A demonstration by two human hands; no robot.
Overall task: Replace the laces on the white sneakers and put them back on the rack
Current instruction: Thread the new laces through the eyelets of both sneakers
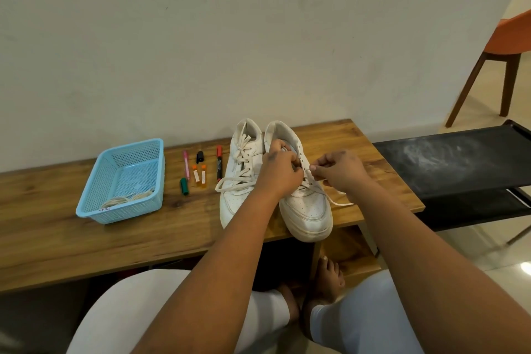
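Note:
Two white sneakers stand side by side on the wooden table, toes toward me. The left sneaker is laced loosely, its lace ends trailing left. The right sneaker has its toe past the table's front edge. My left hand grips the right sneaker at its eyelets, fingers curled at the tongue. My right hand pinches the white lace just right of the eyelets; the lace's loose end lies on the table. A coil of laces lies in the blue basket.
Several markers and small orange tubes lie between the basket and the sneakers. A black fabric shoe rack stands right of the table. An orange chair is at the far right. My knees and bare feet are below the table edge.

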